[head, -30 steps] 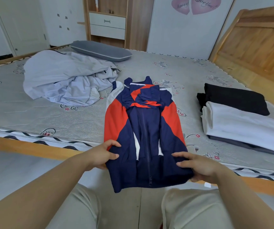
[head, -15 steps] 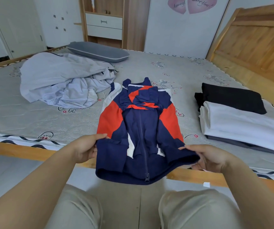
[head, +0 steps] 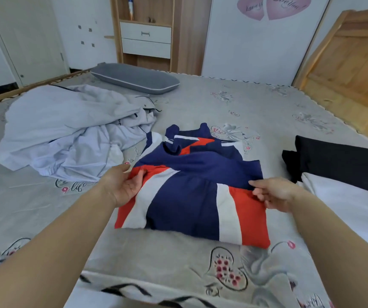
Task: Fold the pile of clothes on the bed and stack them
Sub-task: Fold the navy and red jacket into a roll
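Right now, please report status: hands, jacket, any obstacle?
Left hand and right hand pinch the fold edge of the jacket. Jacket folded over, flat on bed. Folded stack at right; nothing blocking.

jacket (head: 192, 187) mid-bed (head: 267, 112) | heap (head: 67, 130) left | stack (head: 345, 174) right | pillow (head: 134, 78) behind

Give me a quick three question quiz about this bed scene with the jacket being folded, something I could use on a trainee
1. True or false: the navy, red and white jacket lies folded over on the bed.
2. Which item lies crumpled and unfolded? A) black garment B) light grey garment C) white garment
3. Fill in: the left hand and right hand pinch the jacket's ___ edges.

Key: 1 true; 2 B; 3 side.
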